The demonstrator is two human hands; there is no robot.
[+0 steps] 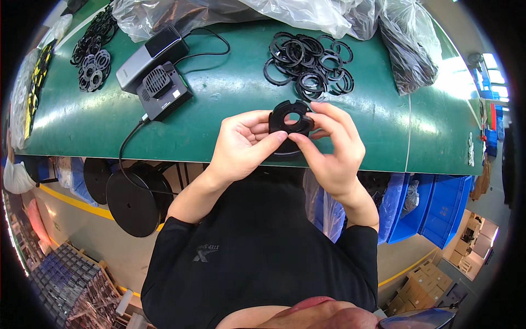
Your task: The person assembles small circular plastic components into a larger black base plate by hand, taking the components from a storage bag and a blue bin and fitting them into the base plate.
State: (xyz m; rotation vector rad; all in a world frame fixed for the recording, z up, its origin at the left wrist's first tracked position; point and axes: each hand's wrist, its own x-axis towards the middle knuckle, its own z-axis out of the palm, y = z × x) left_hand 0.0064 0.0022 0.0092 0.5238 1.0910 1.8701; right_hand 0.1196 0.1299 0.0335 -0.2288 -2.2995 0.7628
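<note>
Near the front edge of the green table, both my hands hold a black round plastic part with a hole in its middle and notches in its rim. My left hand grips its left side, the thumb pressed on the lower rim. On the right side, my right hand has its fingers on the edge and its thumb at the bottom. Another dark round shape shows just below the part; whether the two are joined I cannot tell. Beyond my hands lies a loose heap of black rings.
On the green table, a grey box-shaped device and a black boxy unit sit at left with cables. More black rings lie far left. Plastic bags line the back. Blue bins and black discs stand below.
</note>
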